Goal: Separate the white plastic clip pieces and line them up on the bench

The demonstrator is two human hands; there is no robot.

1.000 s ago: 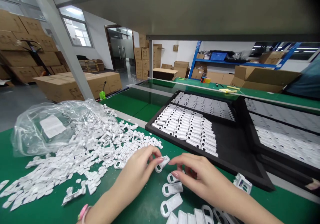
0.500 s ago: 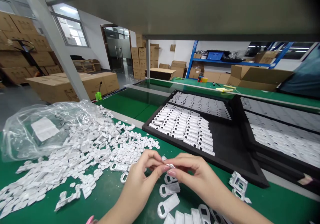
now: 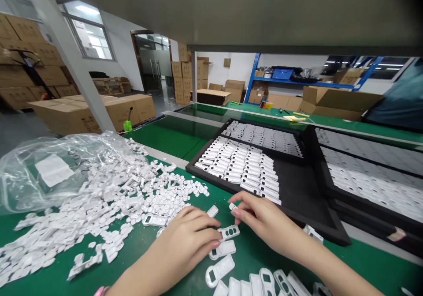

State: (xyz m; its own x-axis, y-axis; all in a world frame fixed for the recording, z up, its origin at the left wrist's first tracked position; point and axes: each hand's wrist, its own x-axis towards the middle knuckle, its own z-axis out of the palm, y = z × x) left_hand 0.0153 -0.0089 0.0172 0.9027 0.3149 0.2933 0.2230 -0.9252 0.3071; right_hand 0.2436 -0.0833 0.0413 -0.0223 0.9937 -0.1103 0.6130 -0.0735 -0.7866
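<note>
**Right hand** [image 3: 264,220]: thumb and forefinger nearly closed, pinching a small white plastic piece [image 3: 233,206] above the green bench mat [image 3: 370,265]. **Left hand** [image 3: 183,245]: fingers loosely curled, holding nothing visible, fingertips just beside a white plastic tag [image 3: 228,232] with two round holes. Further white tags [image 3: 218,270] lie on the mat below the hands. To the left, a heap of white plastic parts [image 3: 109,203] spreads from a clear plastic bag [image 3: 42,172]. Beyond the right hand, a black tray [image 3: 211,180] holds rows of white tags [image 3: 238,168].
</note>
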